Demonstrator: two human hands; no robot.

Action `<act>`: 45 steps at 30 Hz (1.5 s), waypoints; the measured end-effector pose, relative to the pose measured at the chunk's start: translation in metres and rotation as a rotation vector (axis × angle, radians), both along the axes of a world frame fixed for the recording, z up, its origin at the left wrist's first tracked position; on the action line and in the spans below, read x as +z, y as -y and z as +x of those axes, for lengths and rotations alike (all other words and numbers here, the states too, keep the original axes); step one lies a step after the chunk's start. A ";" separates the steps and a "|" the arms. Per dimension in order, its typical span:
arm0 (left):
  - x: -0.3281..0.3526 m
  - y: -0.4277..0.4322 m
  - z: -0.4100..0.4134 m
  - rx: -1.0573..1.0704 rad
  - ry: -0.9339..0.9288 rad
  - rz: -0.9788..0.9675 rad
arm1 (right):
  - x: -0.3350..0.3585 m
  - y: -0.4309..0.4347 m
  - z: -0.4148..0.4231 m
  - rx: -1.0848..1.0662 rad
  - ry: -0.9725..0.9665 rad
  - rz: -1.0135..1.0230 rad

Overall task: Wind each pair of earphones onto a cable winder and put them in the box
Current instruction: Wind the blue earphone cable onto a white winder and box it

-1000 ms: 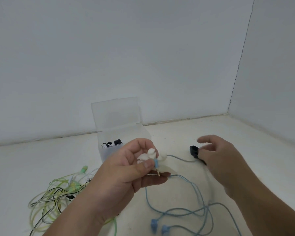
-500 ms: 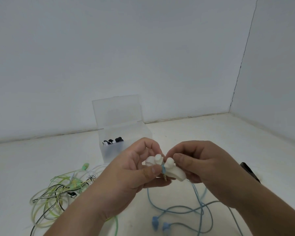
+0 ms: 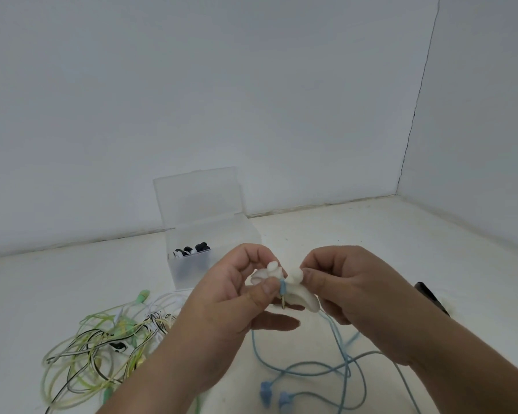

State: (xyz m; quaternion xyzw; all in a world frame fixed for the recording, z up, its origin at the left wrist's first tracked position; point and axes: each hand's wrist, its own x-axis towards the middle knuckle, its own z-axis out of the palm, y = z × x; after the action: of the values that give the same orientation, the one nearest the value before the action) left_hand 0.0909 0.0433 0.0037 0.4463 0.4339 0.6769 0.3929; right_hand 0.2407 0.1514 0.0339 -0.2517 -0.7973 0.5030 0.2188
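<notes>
Blue earphones (image 3: 346, 363): not wound; the cable lay in loose loops on the white surface (image 3: 356, 234), below and between both wrists, and rose to the hands.
Plug (image 3: 282, 289): blue sleeve with metal tip pointing down, lay against the front of the cable winder.
Earbuds (image 3: 265, 395): both blue, side by side on the surface near the bottom edge, well apart from the winder.
Cable winder (image 3: 301, 298): white, lumpy shape with two rounded knobs on top; held in the air between the hands, in front of the box.
Left hand (image 3: 231, 303): fingers curled round the winder's left end; thumb pressed the plug onto the winder.
Right hand (image 3: 353, 291): fingers curled, thumb and forefinger pinched the winder's right knob.
Box (image 3: 192, 273): translucent, stood on the surface behind the hands; lid (image 3: 198, 195) open and upright.
Box contents (image 3: 192, 251): black and white pieces at the left end; detail too small to tell.
Tangle (image 3: 102, 345): green, yellow and black-and-white cables heaped left of the left forearm, one green earbud (image 3: 141, 296) at its upper edge.
Dark object (image 3: 429, 295): lay right of the right wrist, partly hidden; kind unclear.
</notes>
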 end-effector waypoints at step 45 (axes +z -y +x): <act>-0.003 -0.006 0.017 0.469 -0.286 0.064 | -0.010 0.016 -0.016 0.035 -0.213 -0.290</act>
State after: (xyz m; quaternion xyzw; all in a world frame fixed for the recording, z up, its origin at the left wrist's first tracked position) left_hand 0.1084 0.0494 0.0009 0.4370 0.5549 0.6926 0.1461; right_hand 0.2244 0.1354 0.0238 -0.2119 -0.6929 0.6403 0.2548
